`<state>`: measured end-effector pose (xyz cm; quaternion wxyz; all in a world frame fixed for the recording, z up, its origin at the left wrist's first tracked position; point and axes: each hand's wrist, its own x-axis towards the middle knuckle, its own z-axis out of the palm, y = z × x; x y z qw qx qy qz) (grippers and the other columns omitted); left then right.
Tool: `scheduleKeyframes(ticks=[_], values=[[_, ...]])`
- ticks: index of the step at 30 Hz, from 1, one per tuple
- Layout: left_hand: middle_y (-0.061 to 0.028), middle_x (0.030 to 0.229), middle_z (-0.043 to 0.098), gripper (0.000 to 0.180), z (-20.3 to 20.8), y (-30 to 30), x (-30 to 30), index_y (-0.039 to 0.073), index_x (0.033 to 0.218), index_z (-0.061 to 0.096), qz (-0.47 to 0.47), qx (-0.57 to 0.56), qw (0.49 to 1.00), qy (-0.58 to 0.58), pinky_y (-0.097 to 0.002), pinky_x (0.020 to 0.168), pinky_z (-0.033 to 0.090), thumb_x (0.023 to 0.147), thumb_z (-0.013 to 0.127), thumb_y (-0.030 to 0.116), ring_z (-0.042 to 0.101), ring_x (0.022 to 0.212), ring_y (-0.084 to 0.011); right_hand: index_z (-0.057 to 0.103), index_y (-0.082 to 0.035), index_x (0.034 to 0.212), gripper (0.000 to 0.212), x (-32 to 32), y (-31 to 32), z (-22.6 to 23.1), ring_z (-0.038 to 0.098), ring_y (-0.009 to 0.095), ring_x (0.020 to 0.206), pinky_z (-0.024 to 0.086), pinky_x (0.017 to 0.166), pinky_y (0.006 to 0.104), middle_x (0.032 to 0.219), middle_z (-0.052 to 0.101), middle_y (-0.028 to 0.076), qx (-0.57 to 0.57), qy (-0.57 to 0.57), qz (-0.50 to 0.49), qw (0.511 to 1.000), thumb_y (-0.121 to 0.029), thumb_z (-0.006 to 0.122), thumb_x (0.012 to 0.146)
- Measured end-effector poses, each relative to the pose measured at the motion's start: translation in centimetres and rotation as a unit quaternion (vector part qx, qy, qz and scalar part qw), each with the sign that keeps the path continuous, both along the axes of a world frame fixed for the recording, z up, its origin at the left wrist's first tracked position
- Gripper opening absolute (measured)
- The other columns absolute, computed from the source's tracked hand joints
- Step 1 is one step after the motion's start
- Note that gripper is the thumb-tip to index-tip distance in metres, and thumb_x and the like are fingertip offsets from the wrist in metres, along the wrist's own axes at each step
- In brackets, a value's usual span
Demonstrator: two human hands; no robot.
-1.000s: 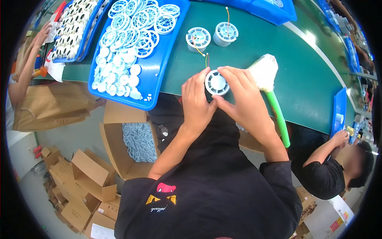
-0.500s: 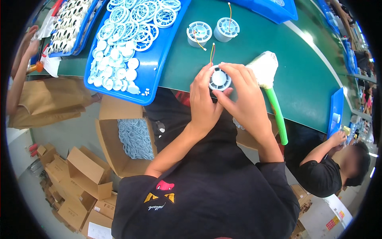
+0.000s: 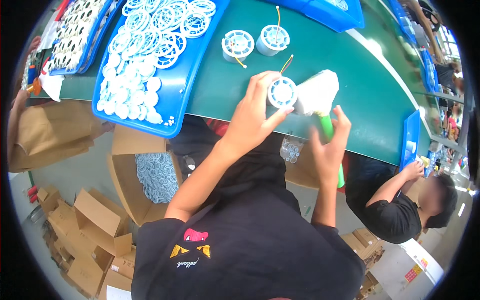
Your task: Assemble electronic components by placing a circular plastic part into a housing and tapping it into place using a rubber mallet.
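My left hand grips a round, pale plastic housing by its side, thumb below and fingers above. The housing shows a spoked ring on top, and thin red and yellow wires stick out behind it. Beside it lies a mallet with a green handle and a head wrapped in white plastic. Around that handle, my right hand is open, thumb and fingers apart, slightly blurred. Farther back stand two similar housings with wires, one on the left and one on the right.
A blue tray of pale rings and discs lies left on the green table. Another blue bin stands at the back. Below the table edge is a carton of rings. A co-worker sits at right.
My right hand has let go of the housing and moved right to the mallet's handle, opening. My left hand keeps the housing. The whole view has shifted slightly.
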<state>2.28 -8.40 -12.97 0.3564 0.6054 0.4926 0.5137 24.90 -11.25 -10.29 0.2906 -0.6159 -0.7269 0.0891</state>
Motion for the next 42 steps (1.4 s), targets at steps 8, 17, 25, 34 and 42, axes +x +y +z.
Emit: scheduleKeyframes(ticks=[8, 17, 25, 34, 42], values=[[-0.0189, 0.145, 0.052, 0.068, 0.2, 0.8, -0.5, 0.002, 0.145, 0.051, -0.040, -0.024, 0.999, -0.026, -0.0436, 0.117, 0.041, 0.088, 0.085, 0.017, 0.051, 0.139, -0.0349, 0.061, 0.001, 0.119, 0.019, 1.9, 0.4, 2.2, 0.054, 0.008, 0.072, 0.045, 0.061, 0.0260, 0.087, 0.059, 0.001, -0.184, 0.255, -0.059, 0.947, -0.016, 0.059, 0.111], [-0.0172, 0.142, 0.050, 0.067, -0.4, 0.3, -0.9, 0.006, 0.144, 0.058, -0.031, -0.019, 0.998, -0.045, -0.0433, 0.117, 0.042, 0.084, 0.087, 0.018, 0.051, 0.137, -0.0341, 0.073, 0.004, 0.099, 0.014, 0.3, 2.1, 3.9, 0.067, 0.017, 0.073, 0.054, 0.069, 0.0352, 0.080, 0.070, 0.006, -0.253, 0.160, -0.037, 0.953, -0.009, 0.069, 0.098], [-0.0189, 0.139, 0.047, 0.075, -0.1, 0.0, -0.5, 0.006, 0.152, 0.051, -0.028, -0.009, 0.999, -0.029, -0.0428, 0.114, 0.044, 0.085, 0.083, 0.015, 0.052, 0.133, -0.0341, 0.068, 0.001, 0.102, 0.009, 1.9, 2.5, 3.2, 0.056, 0.005, 0.063, 0.043, 0.054, 0.0263, 0.078, 0.064, 0.002, -0.234, 0.152, -0.002, 0.960, -0.007, 0.067, 0.099], [-0.0205, 0.143, 0.051, 0.078, -1.1, 0.2, -0.5, 0.002, 0.157, 0.041, 0.026, 0.042, 0.999, -0.013, -0.0448, 0.117, 0.042, 0.091, 0.079, 0.019, 0.055, 0.132, -0.0356, 0.069, -0.003, 0.110, 0.011, 3.1, 2.9, 2.6, 0.052, 0.006, 0.056, 0.040, 0.049, 0.0270, 0.075, 0.059, -0.001, -0.142, 0.088, 0.063, 0.984, -0.007, 0.064, 0.101], [-0.0224, 0.145, 0.050, 0.081, -1.7, 0.1, -0.6, 0.000, 0.156, 0.040, 0.000, 0.052, 0.998, 0.029, -0.0456, 0.117, 0.041, 0.092, 0.082, 0.027, 0.049, 0.138, -0.0374, 0.073, 0.003, 0.099, 0.011, 0.9, 3.1, 3.7, 0.063, 0.014, 0.067, 0.049, 0.061, 0.0328, 0.074, 0.066, 0.007, -0.136, 0.111, 0.019, 0.984, -0.005, 0.067, 0.095]])
